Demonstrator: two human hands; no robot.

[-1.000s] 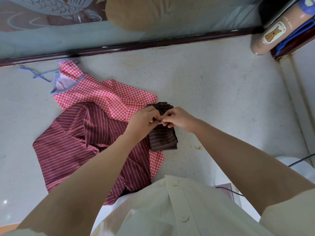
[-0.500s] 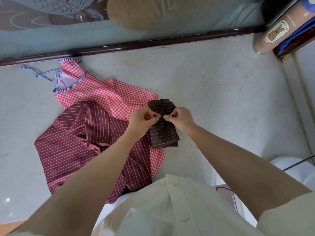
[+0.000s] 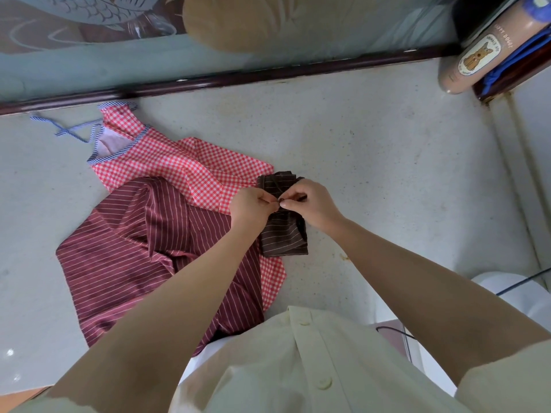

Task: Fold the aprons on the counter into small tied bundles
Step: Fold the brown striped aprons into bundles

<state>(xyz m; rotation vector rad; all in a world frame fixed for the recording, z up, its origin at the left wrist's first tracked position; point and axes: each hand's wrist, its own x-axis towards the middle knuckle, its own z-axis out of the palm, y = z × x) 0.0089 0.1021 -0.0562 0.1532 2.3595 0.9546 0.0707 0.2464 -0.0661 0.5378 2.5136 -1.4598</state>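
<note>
A small folded bundle of dark brown striped apron point(image 3: 284, 236) lies on the pale counter point(image 3: 387, 174), partly over the edge of a red gingham apron point(image 3: 185, 168). My left hand point(image 3: 253, 207) and my right hand point(image 3: 310, 204) meet above the bundle's middle. Each pinches an end of the thin dark tie string point(image 3: 275, 187) that runs over the bundle. A maroon striped apron point(image 3: 143, 242) lies spread out to the left, on top of the gingham one.
The gingham apron's blue striped neck ties point(image 3: 68, 129) trail toward a dark wooden rail point(image 3: 268, 74) at the counter's back. A brown bottle with a dog label point(image 3: 480, 55) lies at the far right corner. A white appliance with a cable point(image 3: 521, 293) is at lower right.
My fingertips, apart half a second ago, have come back together over the bundle with the string between them. The bundle and the other aprons stay where they were.
</note>
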